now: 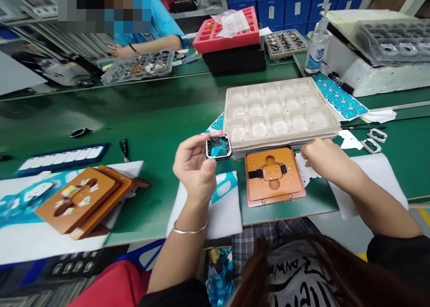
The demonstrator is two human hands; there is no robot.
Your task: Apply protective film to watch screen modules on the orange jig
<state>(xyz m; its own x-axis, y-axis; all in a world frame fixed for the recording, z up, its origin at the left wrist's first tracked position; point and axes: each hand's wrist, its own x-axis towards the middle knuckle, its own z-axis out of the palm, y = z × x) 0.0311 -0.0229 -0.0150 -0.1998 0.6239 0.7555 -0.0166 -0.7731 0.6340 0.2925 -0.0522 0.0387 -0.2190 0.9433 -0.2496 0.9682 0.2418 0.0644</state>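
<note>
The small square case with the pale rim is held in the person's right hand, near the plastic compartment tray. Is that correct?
No, the hand is wrong: the head view shows the small square case held in the left hand, near the plastic compartment tray.

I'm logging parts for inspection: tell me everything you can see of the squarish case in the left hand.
The squarish case has rounded corners, a pale, metallic-looking rim and a dark interior with a bright teal patch. The left hand grips it by its edge, thumb at the bottom, open face toward the camera. It appears raised above the green table, near the pale tray's front-left corner. Finer details inside are too small to identify.
</note>
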